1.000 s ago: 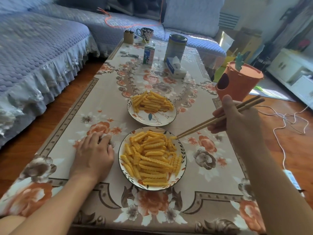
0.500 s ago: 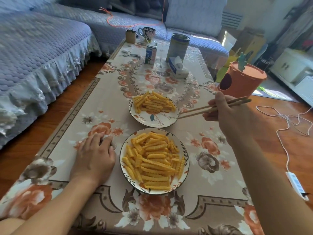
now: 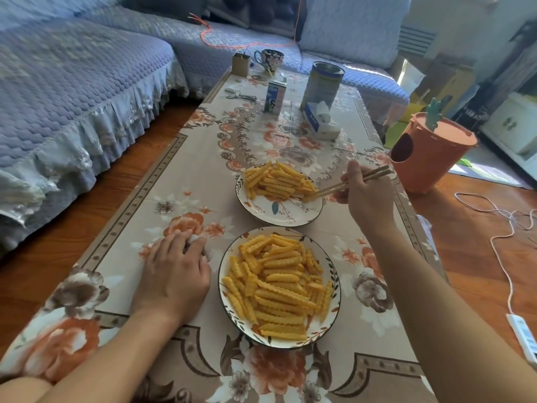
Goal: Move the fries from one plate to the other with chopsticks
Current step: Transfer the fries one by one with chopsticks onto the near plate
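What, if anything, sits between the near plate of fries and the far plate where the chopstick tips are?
Nothing visible. Only bare tablecloth separates the near plate from the far plate. The right hand holds the chopsticks with their tips at the far plate's fries; the left hand rests beside the near plate.

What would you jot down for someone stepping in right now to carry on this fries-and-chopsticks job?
Right hand grips the chopsticks; their tips are at the right edge of the fries on the far plate, at one fry.
Left hand lies flat on the tablecloth beside the near plate, holding nothing.
Both plates hold piles of fries; the near one looks fuller.
Done: some fries sit on each plate.
Left: keep carrying fries across, one pinch at a time.
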The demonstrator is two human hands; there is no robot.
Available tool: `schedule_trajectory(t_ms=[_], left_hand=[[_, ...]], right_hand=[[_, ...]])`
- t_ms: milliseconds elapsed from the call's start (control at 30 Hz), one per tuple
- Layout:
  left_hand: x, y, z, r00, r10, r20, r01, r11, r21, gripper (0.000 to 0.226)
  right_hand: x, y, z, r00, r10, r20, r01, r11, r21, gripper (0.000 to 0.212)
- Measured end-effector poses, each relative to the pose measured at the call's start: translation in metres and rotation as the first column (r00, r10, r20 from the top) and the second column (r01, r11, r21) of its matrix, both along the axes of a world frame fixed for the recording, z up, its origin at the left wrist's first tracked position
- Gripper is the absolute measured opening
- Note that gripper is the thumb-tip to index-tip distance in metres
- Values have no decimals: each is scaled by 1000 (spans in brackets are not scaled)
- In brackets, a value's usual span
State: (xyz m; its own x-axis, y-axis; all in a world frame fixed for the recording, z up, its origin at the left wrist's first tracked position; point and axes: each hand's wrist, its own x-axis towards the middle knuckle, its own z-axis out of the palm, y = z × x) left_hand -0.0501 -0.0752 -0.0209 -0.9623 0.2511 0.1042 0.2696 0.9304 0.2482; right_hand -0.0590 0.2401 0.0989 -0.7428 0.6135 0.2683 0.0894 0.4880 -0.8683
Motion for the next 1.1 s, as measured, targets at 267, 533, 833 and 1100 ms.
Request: schedule_trajectory(t_ms=[267, 533, 833, 1100], left_hand=[[3, 1, 5, 1000, 10, 3, -10, 1000, 7, 53], [4, 2, 6, 1000, 14, -1, -14, 1000, 19, 52], [4, 3, 6, 1000, 11, -4, -11, 1000, 18, 51], [4, 1, 3, 1000, 4, -10, -3, 1000, 9, 49]], right_hand=[[51, -5, 35, 998, 13, -61, -20, 994, -110, 46], [120, -10, 68, 987, 139, 76, -119, 967, -224, 51], [124, 10, 64, 998, 55, -20, -58, 966, -250, 41], [49, 24, 36, 993, -64, -104, 44, 982, -186, 32]])
